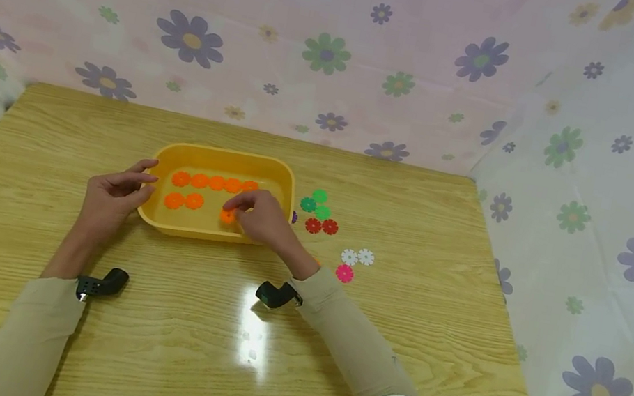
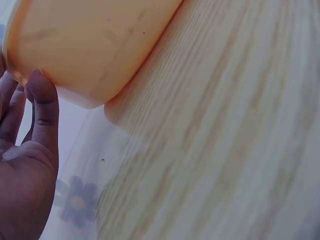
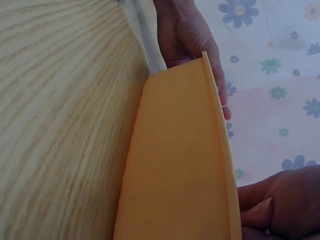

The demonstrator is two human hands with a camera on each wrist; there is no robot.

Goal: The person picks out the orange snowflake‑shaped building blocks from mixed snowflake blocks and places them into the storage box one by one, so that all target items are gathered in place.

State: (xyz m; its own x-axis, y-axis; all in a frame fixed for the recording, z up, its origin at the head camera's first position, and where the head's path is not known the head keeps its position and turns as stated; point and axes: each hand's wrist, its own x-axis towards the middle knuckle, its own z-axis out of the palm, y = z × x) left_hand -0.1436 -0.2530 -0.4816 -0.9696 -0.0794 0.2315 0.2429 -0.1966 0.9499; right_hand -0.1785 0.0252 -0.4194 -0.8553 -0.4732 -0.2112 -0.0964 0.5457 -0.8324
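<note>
A yellow plastic tray (image 1: 208, 236) holds orange snowflake building discs (image 1: 217, 183): several form a back row, and a pair (image 1: 184, 201) lies in front of it at the left. My left hand (image 1: 115, 194) holds the tray's left end. In the left wrist view its thumb (image 2: 42, 107) is against the outer wall, with other fingers at the rim. Inside the tray, right of the pair, my right hand (image 1: 265, 219) pinches another orange disc (image 1: 227, 216) between thumb and fingers. The right wrist view hides that disc behind the tray wall (image 3: 175, 160).
Right of the tray, loose discs lie on the wooden table (image 1: 433, 332): green (image 1: 322, 212), dark red (image 1: 329, 226), white (image 1: 366, 257) and pink (image 1: 345, 273). A purple one (image 1: 294, 217) peeks out beside the tray. Flowered cloth (image 1: 358, 110) stands behind the table.
</note>
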